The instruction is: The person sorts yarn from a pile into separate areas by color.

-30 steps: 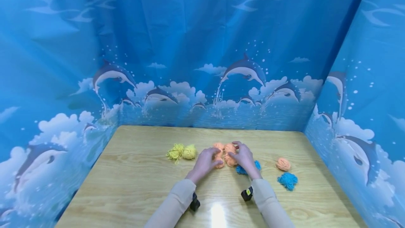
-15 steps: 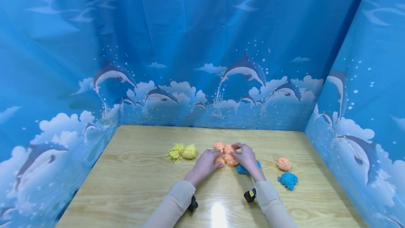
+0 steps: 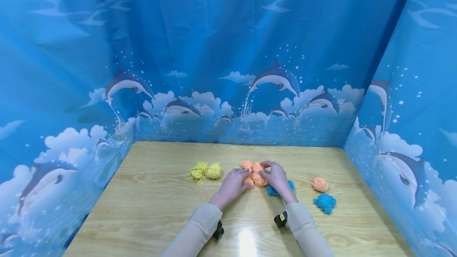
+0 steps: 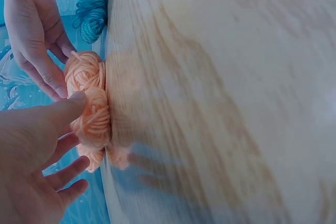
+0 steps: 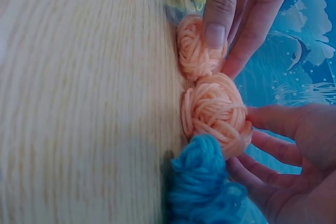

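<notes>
Peach yarn balls (image 3: 259,180) sit in a tight cluster on the table, several together. My left hand (image 3: 232,184) holds the near left peach ball (image 5: 197,51), thumb on its near face and index finger behind. Its other fingers are spread in the left wrist view. On the cluster's right, my right hand (image 3: 276,177) rests its loosely extended fingertips against another peach ball (image 5: 218,113). Under the right wrist, partly covered by it in the head view, lies a blue yarn bundle (image 5: 202,182).
Left of the cluster are a loose yellow yarn bundle (image 3: 198,171) and a yellow yarn ball (image 3: 214,171). Farther right lie a single peach ball (image 3: 319,185) and a second blue bundle (image 3: 324,204). A blue dolphin-print curtain (image 3: 200,70) surrounds the wooden table (image 3: 150,209).
Both hands stay at the peach cluster with only slight shifts. The left fingers have drawn a little nearer, and the near left ball sits slightly closer to its neighbour.
</notes>
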